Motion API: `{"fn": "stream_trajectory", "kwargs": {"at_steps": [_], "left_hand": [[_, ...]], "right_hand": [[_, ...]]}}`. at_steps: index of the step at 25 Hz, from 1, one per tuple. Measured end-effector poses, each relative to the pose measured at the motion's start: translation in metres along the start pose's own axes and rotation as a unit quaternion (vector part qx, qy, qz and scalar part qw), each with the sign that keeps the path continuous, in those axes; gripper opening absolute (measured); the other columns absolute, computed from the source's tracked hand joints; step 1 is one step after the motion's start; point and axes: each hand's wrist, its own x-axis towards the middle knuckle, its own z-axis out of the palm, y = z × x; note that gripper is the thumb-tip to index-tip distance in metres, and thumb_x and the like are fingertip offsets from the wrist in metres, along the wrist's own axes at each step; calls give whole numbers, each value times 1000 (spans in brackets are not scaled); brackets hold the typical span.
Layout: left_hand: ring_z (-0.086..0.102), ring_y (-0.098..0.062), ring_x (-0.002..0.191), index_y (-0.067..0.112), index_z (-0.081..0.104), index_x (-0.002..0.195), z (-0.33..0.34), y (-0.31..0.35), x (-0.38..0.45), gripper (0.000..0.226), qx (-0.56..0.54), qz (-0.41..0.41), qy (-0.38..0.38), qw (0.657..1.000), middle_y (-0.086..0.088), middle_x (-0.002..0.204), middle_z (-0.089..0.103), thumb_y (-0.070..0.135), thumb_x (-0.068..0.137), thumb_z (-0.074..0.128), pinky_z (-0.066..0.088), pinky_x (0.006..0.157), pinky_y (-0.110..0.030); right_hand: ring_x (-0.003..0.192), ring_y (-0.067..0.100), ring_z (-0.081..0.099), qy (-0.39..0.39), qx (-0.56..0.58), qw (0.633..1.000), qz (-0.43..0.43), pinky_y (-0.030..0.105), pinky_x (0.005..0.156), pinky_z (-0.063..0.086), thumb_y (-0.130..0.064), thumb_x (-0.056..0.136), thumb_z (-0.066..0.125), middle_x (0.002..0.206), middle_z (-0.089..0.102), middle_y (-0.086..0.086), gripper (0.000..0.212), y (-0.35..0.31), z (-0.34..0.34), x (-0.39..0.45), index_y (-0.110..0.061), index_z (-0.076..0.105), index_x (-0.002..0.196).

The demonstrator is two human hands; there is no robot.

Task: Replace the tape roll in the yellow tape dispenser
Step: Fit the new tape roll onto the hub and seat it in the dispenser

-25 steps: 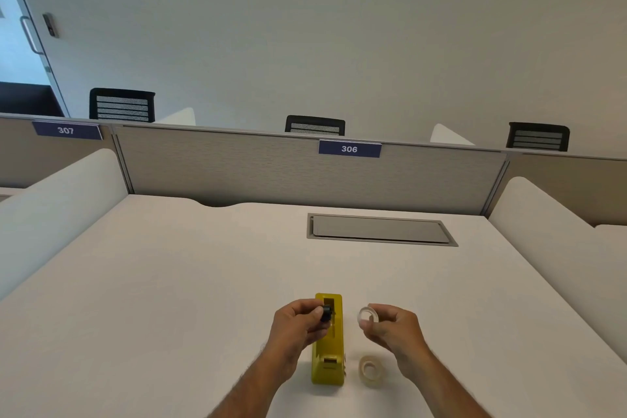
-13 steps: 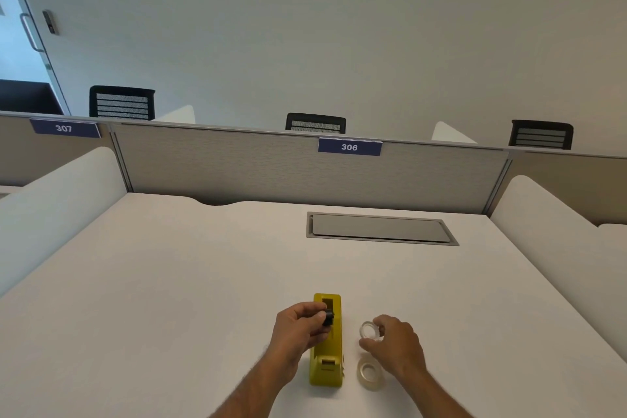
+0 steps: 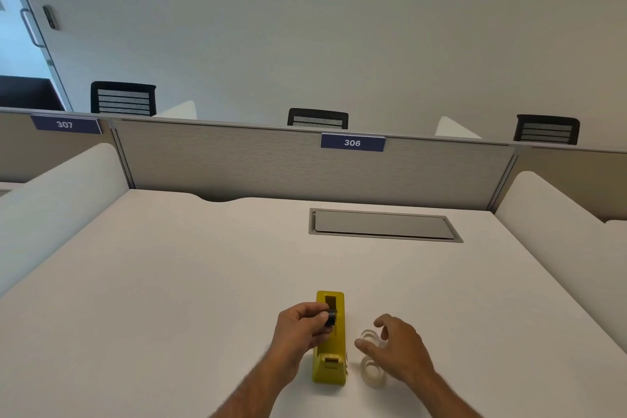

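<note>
Pinching a small black spool core point(image 3: 329, 317) between thumb and fingertips, the left hand point(image 3: 298, 332) sits just left of the yellow tape dispenser point(image 3: 329, 341), core held over the dispenser's mid section, roughly above its roll slot. Cannot tell if the core touches the dispenser body or hangs just above it

Dispenser stands upright on the white desk point(image 3: 203, 282), long axis pointing away from the person, cutter end nearest the camera, open rectangular slot toward the far end. No roll visible inside that slot

Right hand point(image 3: 397, 346) hovers just right of the dispenser, fingers spread and loosely curled, holding nothing. 2 clear tape rolls lie under/beside it: far roll point(image 3: 369, 336) sits at the fingertips, between thumb and index, contact unclear; near roll point(image 3: 372, 372) lies flat on the desk below the thumb, close to the dispenser's near right corner, partly hidden by the palm edge

Both forearms enter from the bottom edge, bare

Background: grey cable hatch point(image 3: 385, 226) set flush in the desk further back, grey partition point(image 3: 271, 163) with a blue tag reading 306 point(image 3: 352, 142), another tag reading 307 point(image 3: 65, 124) at left, 3 black chair backs behind the partition
</note>
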Motion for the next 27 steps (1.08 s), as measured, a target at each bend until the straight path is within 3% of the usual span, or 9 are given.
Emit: {"fn": "stream_trajectory", "kwargs": {"at_steps": [4,9,11,13,17,20,27], "left_hand": [[76,-27,94,9,72,107,-3,-1,1,18,-8,-1,-6,1000,-13,104,77,1,91,69,64,80,-36],[76,-27,93,9,73,107,-3,-3,3,19,-13,-1,-9,1000,-13,103,77,0,90,69,64,79,-36],[76,-27,92,9,73,107,-5,-4,3,19,-16,1,-7,1000,-13,102,78,1,90,69,64,79,-36],[76,-28,92,9,73,106,-5,-4,3,19,-19,4,-9,1000,-13,101,78,1,90,70,64,78,-35],[75,-28,96,9,73,109,-4,-5,2,21,-6,8,-15,1000,-12,106,77,2,89,71,63,84,-38],[74,-27,99,10,73,111,-2,-4,1,24,7,12,-24,1000,-11,108,77,2,89,71,61,90,-40],[75,-20,95,18,77,102,1,-2,-2,22,22,34,-38,998,-1,99,80,4,85,77,61,75,-27]], "right_hand": [[80,7,55,-60,-86,993,-61,25,68,48,-84,41,63,92,55,-19,73,7,2,-12,-40,41,95],[81,8,57,-82,-43,995,-28,22,72,50,-73,48,69,94,57,-19,66,4,8,-16,-39,42,97],[79,10,60,-63,22,997,-36,20,71,54,-66,50,74,94,61,-17,60,2,8,-16,-38,49,97],[77,16,65,-41,167,984,-37,26,67,60,-53,53,83,93,66,-10,52,-2,4,-16,-34,62,96],[87,29,70,-73,414,907,-32,48,73,63,-21,59,91,104,67,11,45,-20,-8,-16,-23,74,100],[91,29,72,-79,474,876,-40,44,75,62,-12,56,90,106,70,13,50,-29,-9,-15,-17,72,102],[94,27,72,-69,492,867,-47,39,75,61,-1,66,88,108,71,10,46,-36,-3,-14,-16,69,105]]}}
